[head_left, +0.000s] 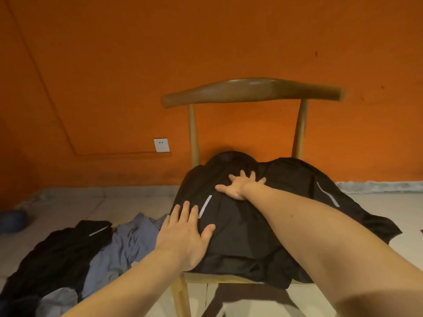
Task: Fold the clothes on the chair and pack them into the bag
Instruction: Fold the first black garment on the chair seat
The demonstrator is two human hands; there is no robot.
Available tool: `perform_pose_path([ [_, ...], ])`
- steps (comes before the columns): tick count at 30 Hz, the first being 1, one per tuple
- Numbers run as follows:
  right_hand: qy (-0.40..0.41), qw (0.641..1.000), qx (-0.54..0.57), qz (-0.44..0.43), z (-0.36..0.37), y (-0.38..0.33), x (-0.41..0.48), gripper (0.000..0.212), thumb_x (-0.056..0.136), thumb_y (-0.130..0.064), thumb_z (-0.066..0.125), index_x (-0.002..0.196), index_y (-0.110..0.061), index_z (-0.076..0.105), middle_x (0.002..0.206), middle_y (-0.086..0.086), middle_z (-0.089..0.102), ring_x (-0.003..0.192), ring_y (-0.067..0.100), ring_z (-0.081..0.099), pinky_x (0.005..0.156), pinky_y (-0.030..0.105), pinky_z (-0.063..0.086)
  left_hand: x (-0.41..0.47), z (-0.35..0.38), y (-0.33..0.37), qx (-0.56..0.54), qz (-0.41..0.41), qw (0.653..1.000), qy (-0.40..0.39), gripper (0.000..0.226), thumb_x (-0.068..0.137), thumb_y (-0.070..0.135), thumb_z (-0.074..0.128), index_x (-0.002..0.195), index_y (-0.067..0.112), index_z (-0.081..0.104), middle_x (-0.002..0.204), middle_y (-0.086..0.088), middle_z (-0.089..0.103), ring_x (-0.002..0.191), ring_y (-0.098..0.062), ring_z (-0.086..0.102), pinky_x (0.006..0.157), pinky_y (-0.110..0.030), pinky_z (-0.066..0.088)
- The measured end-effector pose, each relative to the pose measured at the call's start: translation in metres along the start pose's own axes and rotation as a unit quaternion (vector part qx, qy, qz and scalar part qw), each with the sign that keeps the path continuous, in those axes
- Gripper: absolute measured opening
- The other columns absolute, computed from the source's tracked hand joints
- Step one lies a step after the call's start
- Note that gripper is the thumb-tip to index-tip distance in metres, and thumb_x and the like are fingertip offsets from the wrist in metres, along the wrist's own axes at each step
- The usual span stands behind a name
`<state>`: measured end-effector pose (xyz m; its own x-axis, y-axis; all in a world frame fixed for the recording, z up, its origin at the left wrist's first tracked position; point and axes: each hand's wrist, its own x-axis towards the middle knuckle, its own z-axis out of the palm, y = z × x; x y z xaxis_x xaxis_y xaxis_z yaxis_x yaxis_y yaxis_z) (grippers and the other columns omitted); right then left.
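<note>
Curved-back wooden chair [251, 90]: brown top rail glossy, pale legs matt. Black cloth garment [240, 229]: thin, slightly sheened, grey reflective strips. Blue-grey cloth garment [128, 241]: matt, creased. Orange wall [229, 42]: matt.

Both bare forearms reach forward. The left hand [185, 234] lies flat, palm down, on the near left edge of the black garment [240, 232], fingers [186, 210] straight and close together, thumb spread toward the right. The right hand [239, 186] rests palm down farther back, on the garment's middle, with its fingers splayed.
</note>
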<state>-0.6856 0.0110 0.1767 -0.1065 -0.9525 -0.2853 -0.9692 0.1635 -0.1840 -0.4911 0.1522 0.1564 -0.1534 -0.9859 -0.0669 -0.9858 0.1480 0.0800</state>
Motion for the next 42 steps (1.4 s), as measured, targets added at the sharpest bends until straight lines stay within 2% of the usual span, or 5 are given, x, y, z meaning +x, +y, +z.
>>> perform_pose_path([
  [8,0.111,0.991,0.071,-0.026,-0.034,0.020,-0.013,0.069,0.100,-0.066,0.033,0.155,-0.025,0.036,0.162,0.011,0.035,0.150,0.039,0.021,0.122,0.059,0.012,0.000,-0.019,0.004,0.002,-0.032,0.999,-0.042,0.079,0.100,0.067,0.023,0.164,0.022,0.008,0.171,-0.004,0.000,0.157,-0.030,0.003,0.127,-0.047,0.008],
  [16,0.112,0.960,0.149,0.208,-0.069,0.188,-0.091,0.054,0.103,-0.044,0.044,0.140,-0.006,0.051,0.146,0.018,0.050,0.136,0.039,0.043,0.109,0.044,0.034,0.002,-0.048,0.106,-0.125,0.105,0.980,0.112,0.040,0.097,0.037,0.056,0.133,0.019,0.060,0.133,0.000,0.060,0.127,-0.026,0.050,0.106,-0.043,0.045],
  [25,-0.046,0.932,0.277,0.230,-0.042,0.257,-0.152,0.055,0.083,-0.055,0.078,0.115,-0.014,0.061,0.106,0.004,0.063,0.090,0.021,0.058,0.094,0.036,0.052,-0.022,-0.022,0.207,-0.101,0.255,0.961,0.021,0.069,0.089,0.062,0.063,0.144,0.022,0.050,0.135,0.005,0.053,0.129,-0.018,0.041,0.107,-0.041,0.043],
  [33,0.095,0.906,0.368,0.184,-0.048,0.260,-0.157,0.027,0.086,-0.015,0.077,0.104,0.001,0.064,0.101,0.017,0.071,0.088,0.032,0.072,0.078,0.040,0.063,-0.028,-0.007,0.248,-0.083,0.231,0.968,0.050,0.035,0.099,0.042,0.060,0.128,0.024,0.059,0.123,0.005,0.052,0.121,-0.019,0.048,0.096,-0.035,0.047],
  [42,0.018,0.852,0.521,0.054,-0.064,0.245,-0.156,0.018,0.089,-0.002,0.070,0.107,-0.001,0.069,0.105,0.018,0.075,0.095,0.030,0.074,0.083,0.043,0.063,-0.007,-0.020,0.284,-0.201,0.138,0.968,0.054,0.109,0.067,0.075,0.075,0.151,0.019,0.032,0.142,0.003,0.041,0.134,-0.020,0.038,0.100,-0.045,0.050],
])
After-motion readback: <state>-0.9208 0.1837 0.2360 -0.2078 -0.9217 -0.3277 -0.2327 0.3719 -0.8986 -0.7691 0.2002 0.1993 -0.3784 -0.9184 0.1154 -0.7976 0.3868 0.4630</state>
